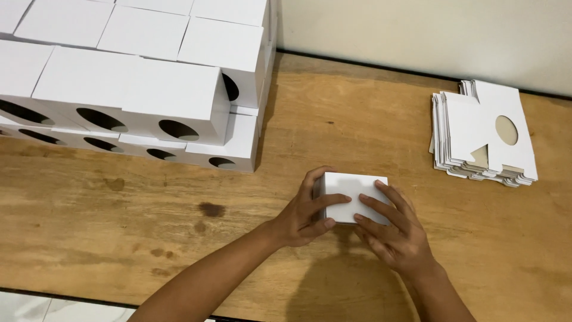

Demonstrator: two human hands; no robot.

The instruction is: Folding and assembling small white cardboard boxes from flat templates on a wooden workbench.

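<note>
A small white folded cardboard box (353,189) rests on the wooden table (333,119) near the middle. My left hand (304,216) wraps its left side, with the thumb along the edge and fingers across the top. My right hand (398,237) lies on its right front corner, fingers spread over the top. Both hands press on the box together.
A large stack of finished white boxes with round cut-out windows (149,89) fills the far left. A pile of flat unfolded white box blanks (482,134) lies at the far right. A pale wall runs behind the table. A tiled floor shows at the bottom left.
</note>
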